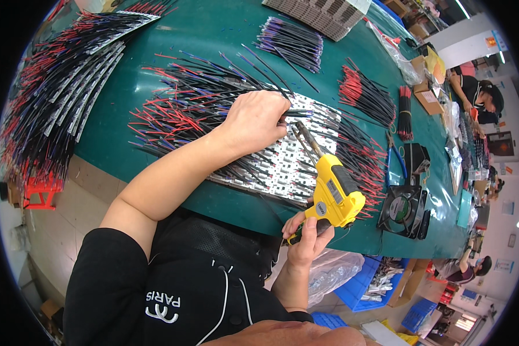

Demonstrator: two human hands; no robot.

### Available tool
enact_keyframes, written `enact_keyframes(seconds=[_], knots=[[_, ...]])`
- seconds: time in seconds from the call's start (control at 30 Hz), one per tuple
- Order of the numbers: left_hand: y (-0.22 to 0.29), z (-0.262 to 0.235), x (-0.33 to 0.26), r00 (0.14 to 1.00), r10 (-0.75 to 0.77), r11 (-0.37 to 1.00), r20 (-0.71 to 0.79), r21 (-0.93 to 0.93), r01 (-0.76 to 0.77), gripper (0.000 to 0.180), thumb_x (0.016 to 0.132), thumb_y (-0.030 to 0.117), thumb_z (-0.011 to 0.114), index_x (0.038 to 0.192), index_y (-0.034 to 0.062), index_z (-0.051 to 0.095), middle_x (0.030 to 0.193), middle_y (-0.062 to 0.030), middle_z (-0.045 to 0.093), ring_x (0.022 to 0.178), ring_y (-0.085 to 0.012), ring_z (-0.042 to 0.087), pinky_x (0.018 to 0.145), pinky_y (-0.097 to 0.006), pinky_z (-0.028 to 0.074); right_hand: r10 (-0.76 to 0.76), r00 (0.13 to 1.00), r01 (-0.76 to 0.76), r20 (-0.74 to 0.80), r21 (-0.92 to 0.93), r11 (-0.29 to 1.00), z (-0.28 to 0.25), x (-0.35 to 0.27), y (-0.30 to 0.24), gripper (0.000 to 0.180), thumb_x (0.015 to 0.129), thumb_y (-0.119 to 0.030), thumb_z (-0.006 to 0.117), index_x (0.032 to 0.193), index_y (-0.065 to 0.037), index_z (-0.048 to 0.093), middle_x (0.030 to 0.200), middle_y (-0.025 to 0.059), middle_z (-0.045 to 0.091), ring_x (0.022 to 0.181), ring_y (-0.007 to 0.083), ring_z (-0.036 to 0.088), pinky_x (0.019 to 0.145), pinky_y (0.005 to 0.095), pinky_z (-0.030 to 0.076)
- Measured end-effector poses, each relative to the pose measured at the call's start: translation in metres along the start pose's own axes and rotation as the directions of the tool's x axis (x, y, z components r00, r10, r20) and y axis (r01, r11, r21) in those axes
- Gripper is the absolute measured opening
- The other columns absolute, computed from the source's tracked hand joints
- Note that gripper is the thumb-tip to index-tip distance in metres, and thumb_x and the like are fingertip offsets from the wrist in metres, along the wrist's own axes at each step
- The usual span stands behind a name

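Observation:
My left hand [256,120] is closed in a pinch above the white circuit boards [282,164], with a black wire [299,113] at its fingertips; the fingers themselves are mostly hidden behind the hand. Several of these small boards lie side by side in a panel, with black, red and purple wires running out on both sides. In my right hand [308,237] is the handle of a yellow soldering gun [335,193]. Its metal tip [307,138] points up and left, close beside the left fingers and over the boards.
Wired board strips [92,86] are stacked at the far left. Bundles of purple-ended wires [291,45] and red-ended wires [368,95] lie beyond the boards. Pliers [395,157] and a black fan [402,210] are to the right. Below the table stands a blue bin [354,294]. Other people work farther right.

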State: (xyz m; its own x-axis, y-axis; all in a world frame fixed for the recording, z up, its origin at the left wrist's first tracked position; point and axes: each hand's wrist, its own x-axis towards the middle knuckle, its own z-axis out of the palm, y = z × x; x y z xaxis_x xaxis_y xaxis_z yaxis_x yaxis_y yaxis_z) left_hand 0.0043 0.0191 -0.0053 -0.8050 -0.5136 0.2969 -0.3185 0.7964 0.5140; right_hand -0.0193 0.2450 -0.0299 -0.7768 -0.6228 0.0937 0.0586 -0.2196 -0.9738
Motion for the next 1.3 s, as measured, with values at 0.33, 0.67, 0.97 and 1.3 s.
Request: enact_keyframes(seconds=[0.33,0.67,0.97,1.3], knots=[[-0.002,0.003,-0.001,1.000,0.012,1.000,-0.022,-0.008,-0.012,0.016,0.065,0.014,0.064,0.074,0.0011,0.060,0.074,-0.0136,0.058,0.076,-0.0327,0.059,0.069,-0.043,0.046,0.003,0.999,0.004,-0.033,0.199,0.980,-0.002,0.000,-0.007,0.032,0.089,-0.015,0.048,0.114,0.003,0.036,0.055,0.0084,0.046,0.043,0.0134,0.044,0.041,0.0254,0.040],[-0.008,-0.002,0.003,0.999,0.036,0.999,0.023,-0.017,-0.035,0.016,0.065,0.014,0.064,0.075,0.0010,0.061,0.075,-0.0132,0.059,0.075,-0.0328,0.059,0.069,-0.042,0.046,-0.026,0.999,0.027,-0.024,0.053,0.998,-0.003,-0.005,-0.005,0.041,0.091,-0.020,0.045,0.118,0.009,0.037,0.054,0.0080,0.044,0.039,0.0143,0.041,0.040,0.0257,0.038],[-0.017,-0.017,0.018,0.976,0.091,0.996,0.200,-0.029,-0.087,0.020,0.071,0.012,0.068,0.087,-0.0001,0.063,0.084,-0.0134,0.060,0.084,-0.0320,0.056,0.075,-0.039,0.045,0.019,0.999,-0.018,-0.032,0.053,0.998,-0.001,-0.006,-0.002,0.032,0.089,-0.017,0.045,0.109,0.007,0.040,0.055,0.0092,0.044,0.039,0.0142,0.040,0.041,0.0264,0.038],[-0.006,-0.017,0.023,0.965,0.121,0.987,0.233,0.074,-0.142,0.017,0.069,0.010,0.065,0.082,-0.0005,0.063,0.081,-0.0143,0.061,0.085,-0.0329,0.058,0.076,-0.041,0.045,0.032,0.999,-0.029,-0.032,0.098,0.995,0.003,-0.008,0.001,0.028,0.088,-0.016,0.047,0.106,0.005,0.041,0.056,0.0085,0.046,0.042,0.0136,0.042,0.041,0.0252,0.039]])
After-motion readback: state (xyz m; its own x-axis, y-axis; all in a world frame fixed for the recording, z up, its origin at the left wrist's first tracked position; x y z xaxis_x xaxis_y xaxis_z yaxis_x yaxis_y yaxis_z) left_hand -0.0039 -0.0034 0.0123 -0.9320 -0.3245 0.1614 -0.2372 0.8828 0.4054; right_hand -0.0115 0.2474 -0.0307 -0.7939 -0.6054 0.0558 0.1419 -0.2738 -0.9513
